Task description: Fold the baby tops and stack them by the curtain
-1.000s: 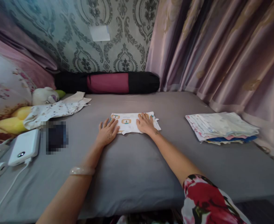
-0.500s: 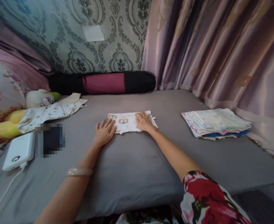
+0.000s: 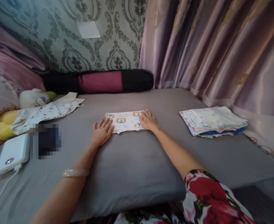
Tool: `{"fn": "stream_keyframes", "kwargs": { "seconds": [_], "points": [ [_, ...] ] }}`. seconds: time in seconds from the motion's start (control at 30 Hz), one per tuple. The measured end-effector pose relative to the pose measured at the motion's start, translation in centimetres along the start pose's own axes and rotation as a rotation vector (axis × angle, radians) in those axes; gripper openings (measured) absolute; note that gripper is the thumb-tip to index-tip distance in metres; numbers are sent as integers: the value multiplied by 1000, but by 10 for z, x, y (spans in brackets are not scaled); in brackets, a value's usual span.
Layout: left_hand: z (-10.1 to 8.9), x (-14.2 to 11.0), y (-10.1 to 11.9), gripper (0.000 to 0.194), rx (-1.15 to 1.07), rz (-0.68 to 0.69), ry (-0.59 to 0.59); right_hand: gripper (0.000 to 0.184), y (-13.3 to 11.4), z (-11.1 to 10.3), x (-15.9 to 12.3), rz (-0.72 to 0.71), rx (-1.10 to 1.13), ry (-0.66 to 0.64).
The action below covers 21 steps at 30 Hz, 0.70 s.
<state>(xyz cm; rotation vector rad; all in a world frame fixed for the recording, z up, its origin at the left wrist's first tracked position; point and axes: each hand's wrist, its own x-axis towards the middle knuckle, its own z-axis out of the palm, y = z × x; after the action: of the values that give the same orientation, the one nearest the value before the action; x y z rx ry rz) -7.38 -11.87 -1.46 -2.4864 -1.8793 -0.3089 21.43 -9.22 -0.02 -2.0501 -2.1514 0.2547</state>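
A white cloth [image 3: 126, 122] printed with orange animal faces lies folded in a flat strip on the grey bed sheet [image 3: 137, 161]. On its left end rests my left hand [image 3: 102, 132], palm down with the fingers spread. My right hand [image 3: 148, 120] lies flat over the right end, its fingers stretched out and covering that edge. Whether the cloth is a garment cannot be made out.
To the right is a stack of folded cloths [image 3: 213, 119]. A spotted white garment [image 3: 46, 113] lies at the left, near a plush toy [image 3: 32, 99] and a white power bank [image 3: 13, 154] with a cable. A black and maroon long bag [image 3: 99, 81] lies along the wall.
My right hand has slid outward to the cloth's right end, uncovering more of the print. My left hand stays on the left end. The whole view has shifted slightly to the right.
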Motion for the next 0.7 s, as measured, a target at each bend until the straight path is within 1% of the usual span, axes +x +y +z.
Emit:
{"fn": "stream_keyframes", "kwargs": {
  "seconds": [0.1, 0.2, 0.27, 0.37, 0.43, 0.53, 0.63, 0.7],
  "points": [
    [-1, 1, 0, 56, 2, 8, -18, 55, 3, -5, 3, -18, 50, -32],
    [-3, 3, -2, 55, -49, 6, -53, 48, 13, -15, 8, -24, 145, -57],
    [-7, 7, -4, 53, -112, -1, -76, 47, 21, -24, 11, 40, 258, -51],
    [-18, 15, -8, 50, -237, -20, -71, 41, 33, -37, 14, 198, 474, -40],
    [-26, 21, -9, 50, -305, -109, -44, 34, 39, -44, 15, 290, 548, -58],
    [-35, 32, -12, 46, -361, -311, -29, 25, 44, -48, 16, 390, 541, -89],
    [-38, 41, -14, 38, -419, -473, -58, 16, 46, -46, 19, 464, 516, -112],
    [-37, 45, -14, 32, -466, -551, -64, 14, 44, -44, 21, 487, 495, -124]
  ]
}}
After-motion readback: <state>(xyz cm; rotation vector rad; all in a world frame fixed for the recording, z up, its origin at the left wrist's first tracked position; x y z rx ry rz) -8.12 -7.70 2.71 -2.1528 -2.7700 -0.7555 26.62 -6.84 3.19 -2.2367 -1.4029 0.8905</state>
